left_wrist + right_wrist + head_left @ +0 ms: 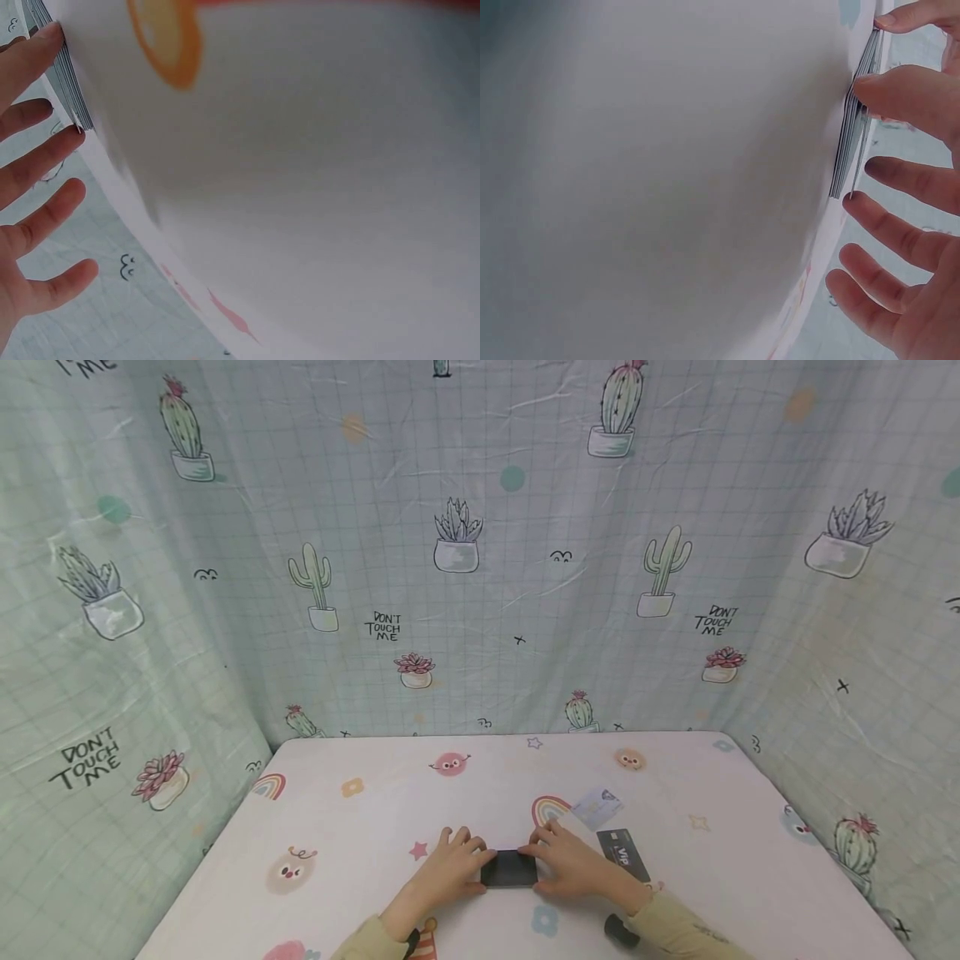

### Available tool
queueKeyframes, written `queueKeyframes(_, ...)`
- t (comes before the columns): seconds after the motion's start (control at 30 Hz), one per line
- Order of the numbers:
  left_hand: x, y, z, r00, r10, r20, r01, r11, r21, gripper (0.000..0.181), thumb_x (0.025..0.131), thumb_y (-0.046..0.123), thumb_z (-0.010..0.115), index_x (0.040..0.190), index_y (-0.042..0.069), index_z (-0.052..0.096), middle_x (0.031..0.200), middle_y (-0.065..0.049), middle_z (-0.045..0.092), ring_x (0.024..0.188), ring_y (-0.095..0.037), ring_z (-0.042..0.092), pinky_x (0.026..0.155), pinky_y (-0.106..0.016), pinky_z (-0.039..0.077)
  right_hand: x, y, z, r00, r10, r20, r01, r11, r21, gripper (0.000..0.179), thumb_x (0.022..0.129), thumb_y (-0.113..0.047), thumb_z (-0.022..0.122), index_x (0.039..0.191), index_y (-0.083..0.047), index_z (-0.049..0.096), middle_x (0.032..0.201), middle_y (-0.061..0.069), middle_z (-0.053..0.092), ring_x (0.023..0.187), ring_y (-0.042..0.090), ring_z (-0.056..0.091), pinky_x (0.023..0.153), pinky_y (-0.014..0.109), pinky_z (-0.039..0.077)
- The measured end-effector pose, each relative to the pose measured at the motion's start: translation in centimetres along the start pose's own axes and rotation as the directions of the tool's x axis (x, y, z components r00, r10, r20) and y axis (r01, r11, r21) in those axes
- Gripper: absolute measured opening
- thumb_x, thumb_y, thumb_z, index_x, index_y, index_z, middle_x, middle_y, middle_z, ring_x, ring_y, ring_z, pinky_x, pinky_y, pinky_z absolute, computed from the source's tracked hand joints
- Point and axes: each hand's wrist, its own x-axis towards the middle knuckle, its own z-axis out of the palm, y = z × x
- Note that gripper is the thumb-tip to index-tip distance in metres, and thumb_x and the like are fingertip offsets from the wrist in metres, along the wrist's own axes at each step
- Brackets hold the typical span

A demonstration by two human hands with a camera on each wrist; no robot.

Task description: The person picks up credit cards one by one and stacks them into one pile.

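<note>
A stack of dark cards (508, 868) lies flat between both hands near the front middle of the table. At its left end my left hand (450, 866) pinches it, thumb on the near edge and a fingertip at the far corner; the other fingers are spread. The right hand (567, 860) grips the opposite end the same way. In the right wrist view, the topmost card of the stack (846, 142) stands a little apart from those under it, with a fingertip (855, 201) at its far corner. The left wrist view shows the layered edges of the stack (69, 82).
Right of the hands lie a black card marked VIP (623, 853) and, behind it, a pale blue card (597, 807). A small black cylinder (621, 931) is beside the right sleeve (675, 927). Cactus-printed curtains (480, 610) enclose the patterned table (360, 827).
</note>
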Motion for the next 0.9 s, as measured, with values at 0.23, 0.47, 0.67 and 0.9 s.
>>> queueKeyframes(0.23,0.00,0.01,0.02,1.000,-0.011,0.017,0.011,1.000,-0.011,0.048,0.070,0.046,0.067,0.112,0.024,0.059,0.100,0.007,0.059,0.091,-0.013,0.045,0.078,-0.039,0.037,0.05,-0.04,0.00,1.000,0.008,0.021,-0.008,1.000,0.011,0.051,0.073,-0.039,0.066,0.120,-0.021,0.054,0.107,-0.006,0.052,0.090,0.008,0.039,0.078,0.024,0.041)
queueKeyframes(0.47,-0.01,0.10,0.09,1.000,-0.021,0.015,0.021,1.000,-0.007,0.048,0.070,0.047,0.067,0.112,0.025,0.059,0.100,0.007,0.059,0.090,-0.013,0.046,0.077,-0.038,0.037,0.09,-0.02,-0.07,0.999,0.014,0.031,-0.015,1.000,0.020,0.051,0.073,-0.039,0.067,0.120,-0.021,0.054,0.106,-0.006,0.052,0.090,0.008,0.039,0.077,0.025,0.041)
queueKeyframes(0.67,-0.09,0.13,0.05,1.000,-0.018,0.011,0.017,1.000,0.004,0.047,0.071,0.047,0.066,0.112,0.025,0.059,0.101,0.006,0.059,0.091,-0.014,0.046,0.077,-0.038,0.038,0.19,-0.03,-0.09,0.999,0.031,0.042,-0.032,0.999,0.034,0.052,0.073,-0.039,0.067,0.121,-0.022,0.054,0.107,-0.006,0.051,0.091,0.008,0.040,0.078,0.026,0.042)
queueKeyframes(0.9,-0.26,0.09,0.24,1.000,-0.011,0.013,0.011,1.000,-0.023,0.045,0.073,0.045,0.066,0.112,0.024,0.059,0.103,0.005,0.059,0.092,-0.014,0.046,0.078,-0.038,0.037,0.13,0.08,0.10,0.999,0.027,0.035,-0.028,0.999,0.027,0.052,0.073,-0.040,0.066,0.121,-0.022,0.053,0.108,-0.006,0.051,0.092,0.008,0.040,0.078,0.026,0.043)
